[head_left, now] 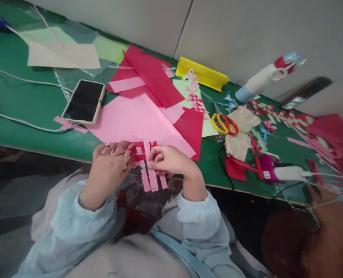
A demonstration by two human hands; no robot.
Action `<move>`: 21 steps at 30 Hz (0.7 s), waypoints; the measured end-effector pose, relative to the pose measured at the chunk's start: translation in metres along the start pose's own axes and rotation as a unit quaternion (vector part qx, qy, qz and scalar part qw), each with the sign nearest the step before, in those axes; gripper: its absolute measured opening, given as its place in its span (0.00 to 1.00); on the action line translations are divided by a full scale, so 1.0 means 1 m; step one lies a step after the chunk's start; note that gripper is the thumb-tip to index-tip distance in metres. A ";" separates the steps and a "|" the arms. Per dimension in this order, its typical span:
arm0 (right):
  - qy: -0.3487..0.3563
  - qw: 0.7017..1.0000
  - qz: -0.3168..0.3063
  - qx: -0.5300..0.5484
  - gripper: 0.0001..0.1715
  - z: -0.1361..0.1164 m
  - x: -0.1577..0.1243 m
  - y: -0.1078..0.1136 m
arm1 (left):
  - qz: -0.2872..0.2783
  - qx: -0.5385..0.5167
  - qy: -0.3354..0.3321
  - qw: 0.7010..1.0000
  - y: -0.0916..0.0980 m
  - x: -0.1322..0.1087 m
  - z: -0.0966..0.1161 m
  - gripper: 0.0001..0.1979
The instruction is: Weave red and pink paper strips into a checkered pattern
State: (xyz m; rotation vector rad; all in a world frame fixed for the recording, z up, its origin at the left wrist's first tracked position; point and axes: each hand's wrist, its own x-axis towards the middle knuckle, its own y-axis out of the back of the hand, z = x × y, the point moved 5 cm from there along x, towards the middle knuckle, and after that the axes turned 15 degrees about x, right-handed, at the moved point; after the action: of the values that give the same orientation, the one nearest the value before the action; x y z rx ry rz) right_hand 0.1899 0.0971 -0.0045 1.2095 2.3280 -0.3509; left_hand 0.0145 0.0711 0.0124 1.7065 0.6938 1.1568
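Red and pink paper strips point(140, 156) cross over and under each other at the front edge of the green table. Loose pink ends hang down past the edge. My left hand point(112, 170) grips the left ends of the red strips, its fingers partly smeared in the picture. Bent fingers of my right hand point(171, 162) pinch near a pink strip point(152, 179) at the right side of the weave. Just behind both hands lies a large pink paper sheet point(131, 119), with red sheets point(151, 77) beyond it.
A phone point(84, 101) on a cable lies at left. Scissors point(224, 123), a yellow holder point(202, 73), a white bottle point(258, 83) and a purple device point(268, 168) with cables stand rightward. Another person's hand point(328, 204) is at far right. Woven paper pieces point(196, 102) lie behind.
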 end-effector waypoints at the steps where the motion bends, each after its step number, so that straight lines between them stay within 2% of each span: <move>1: 0.000 1.000 0.002 -0.001 0.09 0.000 0.000 0.000 | -0.003 -0.003 0.004 1.000 0.000 -0.001 -0.001 0.16; 8: -0.019 1.000 -0.013 0.014 0.10 -0.003 -0.003 -0.001 | -0.023 -0.024 0.023 0.999 -0.001 -0.003 -0.004 0.16; 14: -0.034 0.996 -0.063 0.047 0.08 -0.002 -0.007 -0.001 | -0.023 -0.026 0.021 0.999 -0.002 -0.003 -0.005 0.15; 21: -0.040 0.995 -0.091 0.031 0.14 0.001 -0.009 -0.002 | -0.024 -0.023 0.017 0.999 -0.003 -0.004 -0.005 0.15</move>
State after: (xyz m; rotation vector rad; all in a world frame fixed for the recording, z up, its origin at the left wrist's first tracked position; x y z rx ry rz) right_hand 0.1927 0.0897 -0.0004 0.9943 2.3792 -0.5271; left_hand 0.0084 0.0706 0.0091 1.6272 0.7186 1.1619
